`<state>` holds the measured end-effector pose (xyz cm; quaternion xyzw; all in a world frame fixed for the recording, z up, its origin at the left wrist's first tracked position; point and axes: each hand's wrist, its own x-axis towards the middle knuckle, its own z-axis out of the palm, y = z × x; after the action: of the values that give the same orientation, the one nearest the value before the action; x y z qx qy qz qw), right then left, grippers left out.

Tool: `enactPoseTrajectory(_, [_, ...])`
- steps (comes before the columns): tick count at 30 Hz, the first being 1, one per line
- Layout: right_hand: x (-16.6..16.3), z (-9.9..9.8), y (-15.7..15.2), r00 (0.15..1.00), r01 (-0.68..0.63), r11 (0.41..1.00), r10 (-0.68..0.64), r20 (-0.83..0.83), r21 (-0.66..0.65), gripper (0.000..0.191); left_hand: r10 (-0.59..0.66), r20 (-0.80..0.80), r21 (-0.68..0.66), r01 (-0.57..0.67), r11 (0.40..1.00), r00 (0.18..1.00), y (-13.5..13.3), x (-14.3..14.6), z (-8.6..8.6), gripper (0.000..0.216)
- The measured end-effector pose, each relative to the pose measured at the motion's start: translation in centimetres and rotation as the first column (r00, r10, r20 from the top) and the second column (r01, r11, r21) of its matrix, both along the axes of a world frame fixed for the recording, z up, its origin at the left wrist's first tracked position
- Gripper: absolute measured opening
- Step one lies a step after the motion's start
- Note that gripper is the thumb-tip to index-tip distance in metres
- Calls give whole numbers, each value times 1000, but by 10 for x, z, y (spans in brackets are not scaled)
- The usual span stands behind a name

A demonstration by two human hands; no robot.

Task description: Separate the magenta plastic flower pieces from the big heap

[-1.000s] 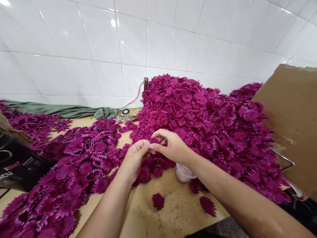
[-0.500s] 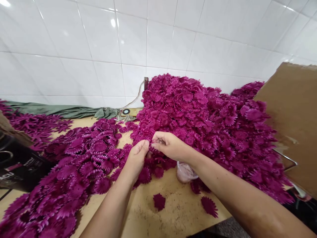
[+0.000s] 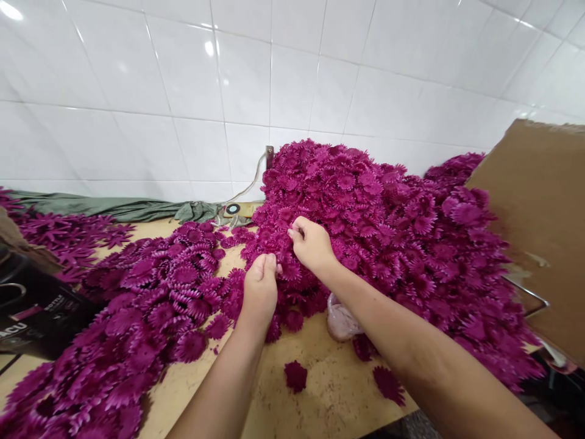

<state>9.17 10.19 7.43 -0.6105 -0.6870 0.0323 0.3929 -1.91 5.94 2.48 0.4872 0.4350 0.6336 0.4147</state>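
My left hand (image 3: 261,286) is closed in a pinch over the front of the big heap of magenta artificial flower heads (image 3: 361,189). Whatever sits between its thumb and finger is too small to make out. My right hand (image 3: 314,245) is slightly higher and to the right, at the heap's front face, with thumb and fingers pinched together. Its fingertips blend into the petals, so what they hold is unclear. Below my right wrist stands a clear plastic cup (image 3: 342,321) with pale pinkish contents, partly covered by the forearm.
Single flower pieces (image 3: 295,376) lie on the tan tabletop (image 3: 329,408). More flower heads (image 3: 150,323) spread down the left side. A black box (image 3: 41,311) stands at far left, a cardboard sheet (image 3: 543,238) at right. Green cloth (image 3: 114,207) runs along the tiled wall.
My hands have moved apart. The right one has risen up and to the right against the heap, while the left stays near its spot, turned more upright.
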Motion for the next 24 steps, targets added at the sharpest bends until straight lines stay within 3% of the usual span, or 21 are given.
enactPoseTrajectory(2, [18, 9, 12, 986, 168, 986, -168, -4, -1, 13, 61, 5, 25, -61, 998, 998, 0, -8, 0, 26])
enactPoseTrajectory(4, [43, 18, 22, 913, 404, 913, -406, -37, -59, 10, 78, 27, 39, -79, 996, 997, -1, -18, 2, 27])
enactPoseTrajectory(7, [69, 25, 28, 906, 421, 903, -424, -11, -79, 5, -31, 50, 17, 30, 999, 998, -3, -27, 6, 32])
enactPoseTrajectory(10, [59, 21, 17, 967, 250, 964, -254, -29, -95, 27, -191, 31, 26, 190, 981, 981, -4, -23, 8, 34])
enactPoseTrajectory(12, [41, 17, 2, 995, 1, 988, -15, -96, -152, 25, -257, 20, 27, 256, 966, 966, -4, -18, 5, 35])
enactPoseTrajectory(13, [31, 15, -6, 979, -160, 960, 125, -158, -230, 20, -270, 25, 23, 270, 963, 962, -4, -16, 3, 35])
enactPoseTrajectory(14, [23, 14, -14, 936, -325, 890, 255, -241, -321, 22, -275, 35, 15, 274, 962, 961, -3, -15, 1, 36])
enactPoseTrajectory(16, [12, 13, -28, 810, -577, 683, 411, -418, -448, 31, -270, 48, 0, 270, 963, 962, -2, -16, -2, 38])
enactPoseTrajectory(17, [8, 12, -33, 756, -648, 605, 438, -487, -462, 33, -265, 43, -4, 265, 964, 963, -2, -16, -3, 38])
enactPoseTrajectory(18, [7, 11, -37, 718, -688, 570, 444, -536, -449, 33, -259, 28, -3, 259, 966, 965, -1, -17, -3, 39])
enactPoseTrajectory(19, [6, 10, -39, 695, -704, 572, 438, -569, -420, 33, -254, 1, 4, 254, 967, 967, -2, -18, -3, 39])
enactPoseTrajectory(24, [5, 7, -43, 678, -652, 699, 366, -637, -294, 20, -186, -168, 86, 202, 975, 968, -7, -20, 4, 33])
